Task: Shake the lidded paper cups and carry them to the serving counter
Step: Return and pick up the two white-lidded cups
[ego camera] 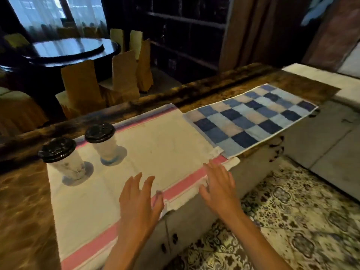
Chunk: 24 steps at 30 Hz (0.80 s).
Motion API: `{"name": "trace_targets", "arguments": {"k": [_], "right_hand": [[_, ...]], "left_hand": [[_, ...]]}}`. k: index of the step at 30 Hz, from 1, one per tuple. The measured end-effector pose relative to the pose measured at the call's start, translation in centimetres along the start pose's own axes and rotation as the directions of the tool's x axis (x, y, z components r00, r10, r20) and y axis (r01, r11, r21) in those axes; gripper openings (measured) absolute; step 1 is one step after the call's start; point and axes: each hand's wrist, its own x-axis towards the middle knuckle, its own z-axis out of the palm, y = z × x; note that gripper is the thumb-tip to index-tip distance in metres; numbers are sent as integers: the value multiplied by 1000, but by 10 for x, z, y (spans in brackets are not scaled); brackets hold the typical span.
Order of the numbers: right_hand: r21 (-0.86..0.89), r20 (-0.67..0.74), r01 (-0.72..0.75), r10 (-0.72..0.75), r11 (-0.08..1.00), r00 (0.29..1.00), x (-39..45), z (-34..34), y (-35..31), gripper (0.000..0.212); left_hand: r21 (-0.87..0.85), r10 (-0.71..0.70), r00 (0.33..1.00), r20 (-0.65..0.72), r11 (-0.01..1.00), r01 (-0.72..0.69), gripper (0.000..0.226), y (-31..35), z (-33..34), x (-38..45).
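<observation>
Two paper cups with black lids stand upright on a white towel [155, 145] with pink stripes — the near cup [62, 159] at the left, the far cup [104, 142] just beside it. No print is readable. The left hand [139, 199] hovers with fingers spread and holds nothing; bare towel lies between it and the cups. The right hand [220, 184], also spread and empty, is at the counter's [21, 211] front edge. Farther right lies a blue checked cloth [251, 117].
</observation>
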Motion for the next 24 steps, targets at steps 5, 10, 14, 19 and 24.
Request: {"name": "trace_targets", "arguments": {"k": [5, 10, 14, 19, 24], "right_hand": [[-108, -62, -230, 224, 967, 973, -103, -72, 103, 61], [-111, -197, -489, 463, 865, 864, -229, -137, 197, 58], [-65, -329, -683, 630, 727, 703, -348, -179, 252, 53], [20, -454, -875, 785, 483, 422, -483, -207, 282, 48], [115, -493, -969, 860, 217, 134, -603, -228, 293, 48]], "left_hand": [[-51, 355, 917, 180, 935, -352, 57, 136, 24, -34], [-169, 689, 667, 285, 721, -672, 57, 279, 45, -98], [-274, 869, 421, 261, 485, -831, 53, 387, 60, -168], [-366, 962, 107, 249, 196, -909, 57, 497, 74, -264], [-468, 954, -210, 213, -89, -879, 56, 587, 76, -382]]}}
